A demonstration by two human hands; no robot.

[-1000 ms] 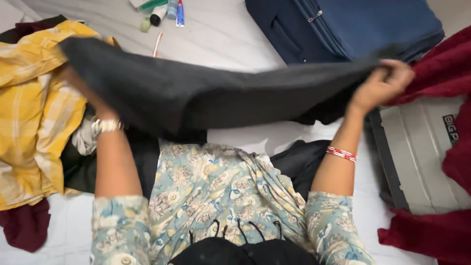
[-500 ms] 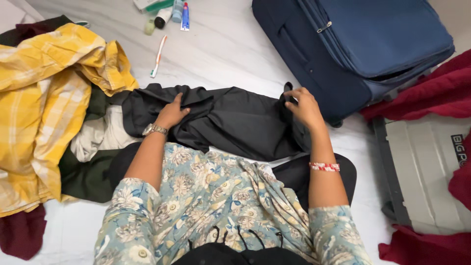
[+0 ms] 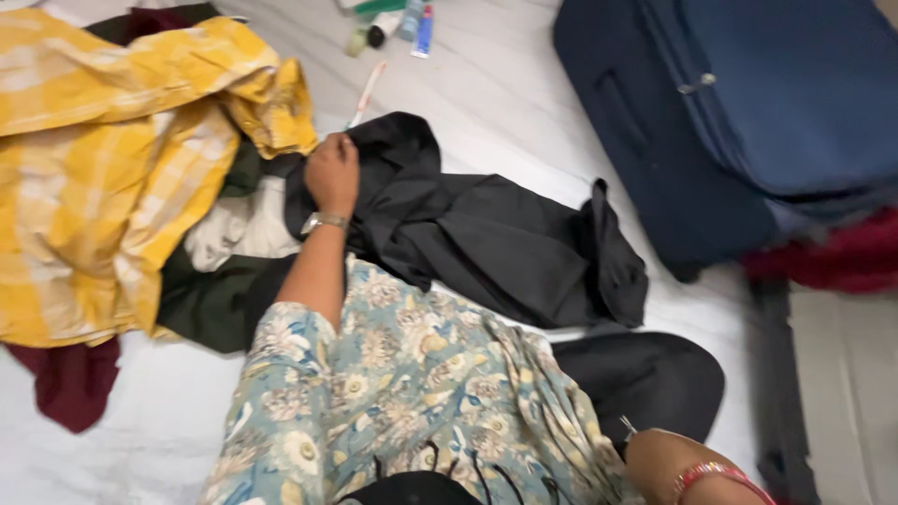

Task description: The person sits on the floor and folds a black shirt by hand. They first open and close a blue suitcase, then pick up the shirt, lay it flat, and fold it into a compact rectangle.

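L hand (image 3: 332, 173) rests on the black garment (image 3: 486, 238), fingers curled down on its upper-left edge, gripping a bunch of the cloth. Garment lies crumpled on the white sheet (image 3: 505, 103) right in front of the person, betw the yellow checked cloth (image 3: 103, 159) and the blue suitcase (image 3: 748, 122); its R end is rucked up near the suitcase, not touching as far as I can see. R hand itself out of frame, only the forearm w/ a red bangle (image 3: 711, 472) shows at bottom R, so can't tell its state. Watch (image 3: 325, 221) on L wrist. Toothbrush (image 3: 365, 92) and small tubes (image 3: 412, 21) lie beyond, well apart. Dark green cloth (image 3: 220, 299) under L arm
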